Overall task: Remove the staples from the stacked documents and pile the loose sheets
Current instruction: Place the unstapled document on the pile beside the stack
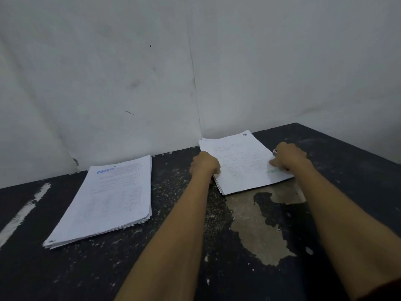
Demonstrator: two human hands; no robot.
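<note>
**Both hands at the right-hand stack**

A thin stack of white printed sheets [240,164] is laid on the black, worn bench [282,224] by the wall [130,83]. Its left edge is gripped by the curled left hand [205,164]. A small silvery object [275,152] is pinched in the right hand [289,156], which is rested on the top sheet. 1 thicker white paper stack [108,196] is set well apart, leftward.

- You had a black table [152,246] before you, its paint scuffed and speckled.
- To your right the paint had flaked to a bare tan patch [256,224], and a white streak [23,211] ran at your left.
- A thick stack of documents [108,200] lay on your left, with a blue stamp on top.
- A thinner pile of sheets [238,166] lay well apart, at the far right.
</note>
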